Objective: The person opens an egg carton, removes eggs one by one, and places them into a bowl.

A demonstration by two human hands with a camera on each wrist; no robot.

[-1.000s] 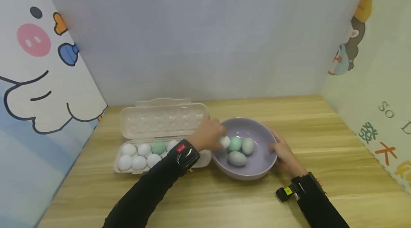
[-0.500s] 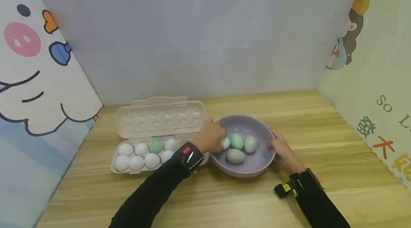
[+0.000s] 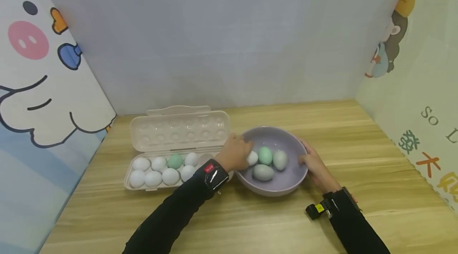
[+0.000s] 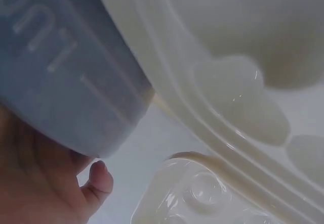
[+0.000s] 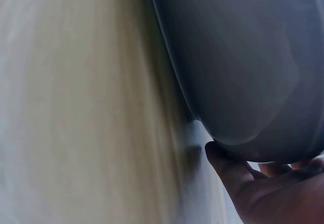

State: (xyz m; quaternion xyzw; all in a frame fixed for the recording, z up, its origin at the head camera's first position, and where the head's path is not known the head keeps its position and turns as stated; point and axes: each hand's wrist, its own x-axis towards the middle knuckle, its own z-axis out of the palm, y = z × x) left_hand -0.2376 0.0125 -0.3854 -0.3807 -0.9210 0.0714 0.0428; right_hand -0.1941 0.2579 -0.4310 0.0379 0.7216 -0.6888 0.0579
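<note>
A white egg (image 3: 252, 158) is pinched in the curled fingers of the left hand (image 3: 234, 153), just inside the near-left rim of a lilac bowl (image 3: 297, 178). Directly right of the held egg, three more eggs lie on the bowl's floor: a green egg (image 3: 265, 155), a pale grey-green egg (image 3: 280, 159) beyond it, and a grey egg (image 3: 263, 172) slightly nearer the person. On the far side of the bowl from the grip, the outer wall is cupped by the right hand (image 3: 315, 167), fingers curved against it, as is seen close up from the right wrist (image 5: 263, 188). Left of the grip, an open egg carton (image 3: 179, 130) rests on the wooden table (image 3: 358, 146), its tray filled with white eggs and one green one, its lid laid back.
</note>
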